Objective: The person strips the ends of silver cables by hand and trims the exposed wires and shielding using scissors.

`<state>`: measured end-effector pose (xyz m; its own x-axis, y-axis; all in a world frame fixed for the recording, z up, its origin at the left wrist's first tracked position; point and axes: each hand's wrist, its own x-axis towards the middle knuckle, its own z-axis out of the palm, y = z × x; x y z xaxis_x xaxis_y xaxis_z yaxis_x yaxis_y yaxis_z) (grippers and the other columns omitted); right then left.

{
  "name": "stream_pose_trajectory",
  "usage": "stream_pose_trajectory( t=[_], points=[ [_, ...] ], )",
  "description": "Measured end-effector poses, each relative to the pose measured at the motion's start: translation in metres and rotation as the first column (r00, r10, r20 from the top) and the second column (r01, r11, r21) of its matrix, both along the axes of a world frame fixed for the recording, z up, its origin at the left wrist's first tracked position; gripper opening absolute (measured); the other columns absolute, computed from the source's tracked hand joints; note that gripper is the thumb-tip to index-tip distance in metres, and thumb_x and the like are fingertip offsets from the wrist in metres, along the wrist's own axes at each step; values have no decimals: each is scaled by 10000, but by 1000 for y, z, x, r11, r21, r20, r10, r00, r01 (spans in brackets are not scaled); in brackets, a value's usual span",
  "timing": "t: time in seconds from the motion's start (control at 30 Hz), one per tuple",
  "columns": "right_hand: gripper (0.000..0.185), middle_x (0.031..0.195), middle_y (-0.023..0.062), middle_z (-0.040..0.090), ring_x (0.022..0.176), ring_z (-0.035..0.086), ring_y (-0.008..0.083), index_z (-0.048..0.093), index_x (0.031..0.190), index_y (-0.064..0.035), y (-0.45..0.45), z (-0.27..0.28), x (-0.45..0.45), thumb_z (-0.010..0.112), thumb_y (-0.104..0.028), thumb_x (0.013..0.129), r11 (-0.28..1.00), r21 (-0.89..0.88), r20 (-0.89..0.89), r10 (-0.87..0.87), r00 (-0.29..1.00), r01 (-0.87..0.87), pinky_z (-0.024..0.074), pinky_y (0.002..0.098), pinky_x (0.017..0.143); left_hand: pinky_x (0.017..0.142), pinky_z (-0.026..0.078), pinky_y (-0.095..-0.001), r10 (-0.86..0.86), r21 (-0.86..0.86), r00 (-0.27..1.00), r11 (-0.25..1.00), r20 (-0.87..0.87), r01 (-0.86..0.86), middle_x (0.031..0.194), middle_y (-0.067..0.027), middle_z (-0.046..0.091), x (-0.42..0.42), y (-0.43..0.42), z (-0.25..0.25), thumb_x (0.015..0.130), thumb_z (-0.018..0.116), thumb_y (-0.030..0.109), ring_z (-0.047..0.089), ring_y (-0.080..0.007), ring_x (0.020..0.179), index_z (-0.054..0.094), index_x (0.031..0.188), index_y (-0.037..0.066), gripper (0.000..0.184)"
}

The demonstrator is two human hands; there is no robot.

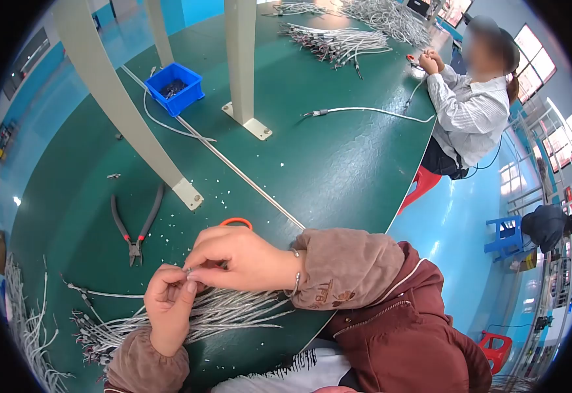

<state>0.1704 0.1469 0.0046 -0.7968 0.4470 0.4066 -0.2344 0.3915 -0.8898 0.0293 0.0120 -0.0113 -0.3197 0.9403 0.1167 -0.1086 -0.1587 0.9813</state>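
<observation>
My left hand (170, 302) and my right hand (241, 258) meet above the green table, fingertips pinched together. A tiny dark piece shows between them, too small to name. Under and beside my hands lies a bundle of silvery-white cables (233, 319), with dark fittings on their left ends. A single cable (112, 294) runs toward my left hand from the left; where it ends is hidden. Diagonal cutters (135, 243) with grey and red handles lie beyond my left hand, jaws toward me. An orange loop (236, 221) peeks out behind my right hand.
A blue bin (176, 88) holds small dark parts. Cream metal legs (240, 72) stand on the green table (338, 177), near a long thin rod (246, 178). More cables (335, 42) lie at the back. Another person (472, 98) sits at the right edge, hands raised together.
</observation>
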Motion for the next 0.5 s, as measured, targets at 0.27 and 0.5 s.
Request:
stream_pose_trajectory(
  t=[0.27,0.5],
  points=[
    [119,879,73,597,750,594,145,656,917,-14,3,-1,1,681,-51,807,1000,-8,-54,10,998,-11,474,255,611,740,514,-260,-25,42,1000,999,-19,26,946,-78,514,-5,-1,-6,871,580,-47,578,-139,804,539,985,3,131],
    [80,877,77,592,777,582,152,640,909,-8,4,3,2,622,-50,843,984,-96,-16,152,988,-153,470,266,644,746,507,-262,-29,72,996,997,-80,34,934,-84,511,-7,-4,-10,856,605,-45,579,-146,802,538,974,3,144]
  ],
)
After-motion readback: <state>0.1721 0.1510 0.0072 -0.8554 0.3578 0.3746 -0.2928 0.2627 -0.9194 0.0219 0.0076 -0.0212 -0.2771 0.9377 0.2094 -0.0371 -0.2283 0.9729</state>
